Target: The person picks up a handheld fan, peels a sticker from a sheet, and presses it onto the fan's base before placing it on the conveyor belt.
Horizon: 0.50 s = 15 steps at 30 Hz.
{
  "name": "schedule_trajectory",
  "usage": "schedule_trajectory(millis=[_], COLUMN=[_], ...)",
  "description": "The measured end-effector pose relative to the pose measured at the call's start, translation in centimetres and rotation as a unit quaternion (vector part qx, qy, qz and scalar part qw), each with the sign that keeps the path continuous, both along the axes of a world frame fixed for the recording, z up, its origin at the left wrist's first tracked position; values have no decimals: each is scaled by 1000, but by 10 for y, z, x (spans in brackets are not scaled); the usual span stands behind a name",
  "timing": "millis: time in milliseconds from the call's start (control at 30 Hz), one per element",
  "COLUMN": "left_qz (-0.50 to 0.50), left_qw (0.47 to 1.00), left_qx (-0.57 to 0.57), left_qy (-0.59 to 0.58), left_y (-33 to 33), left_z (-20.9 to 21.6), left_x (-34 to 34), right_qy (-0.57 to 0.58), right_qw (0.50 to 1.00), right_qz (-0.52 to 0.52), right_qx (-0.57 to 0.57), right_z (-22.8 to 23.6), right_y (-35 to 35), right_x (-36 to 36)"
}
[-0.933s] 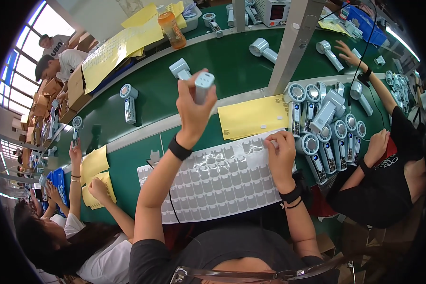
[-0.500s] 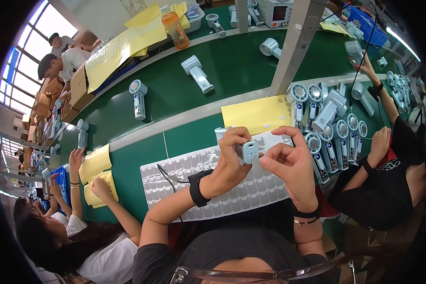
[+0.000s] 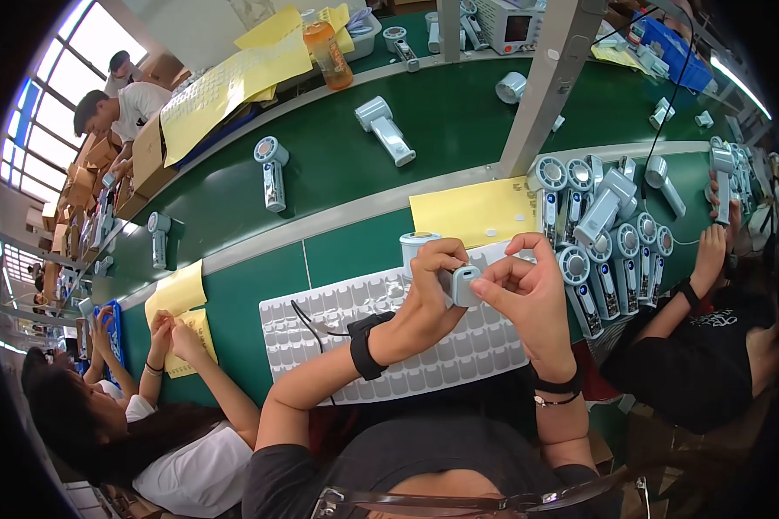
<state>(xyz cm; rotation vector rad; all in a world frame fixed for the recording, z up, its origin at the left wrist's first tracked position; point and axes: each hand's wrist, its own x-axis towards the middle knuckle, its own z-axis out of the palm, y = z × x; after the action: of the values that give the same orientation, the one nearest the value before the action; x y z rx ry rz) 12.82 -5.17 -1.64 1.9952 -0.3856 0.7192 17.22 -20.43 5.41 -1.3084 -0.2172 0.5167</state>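
Above the white grey-stickered sheet (image 3: 320, 388), your left hand (image 3: 426, 304) grips the pale-blue plastic fan (image 3: 466, 275), base now seemingly grey-covered, right hand (image 3: 532, 298) touching, pinch unclear.

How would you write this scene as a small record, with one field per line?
Left hand: grips a pale-blue handheld fan, its handle end exposed
Right hand: thumb at that end; grip unclear
Below hands: white sheet with grey patches
Right of sheet: cluster of fans
Beyond sheet: yellow paper
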Motion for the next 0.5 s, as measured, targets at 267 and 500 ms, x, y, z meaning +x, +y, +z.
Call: schedule_trajectory(millis=[267, 500], left_qz=[-3, 10], left_qw=[1000, 1000], left_qx=[6, 22], left_qy=[-2, -17], left_y=[0, -1], left_z=[0, -1], left_x=[1, 0], right_qy=[-33, -58], right_qw=[999, 998], right_qz=[-12, -28], right_qx=[-8, -25], right_z=[-4, -6], right_y=[0, 2], right_x=[-1, -4])
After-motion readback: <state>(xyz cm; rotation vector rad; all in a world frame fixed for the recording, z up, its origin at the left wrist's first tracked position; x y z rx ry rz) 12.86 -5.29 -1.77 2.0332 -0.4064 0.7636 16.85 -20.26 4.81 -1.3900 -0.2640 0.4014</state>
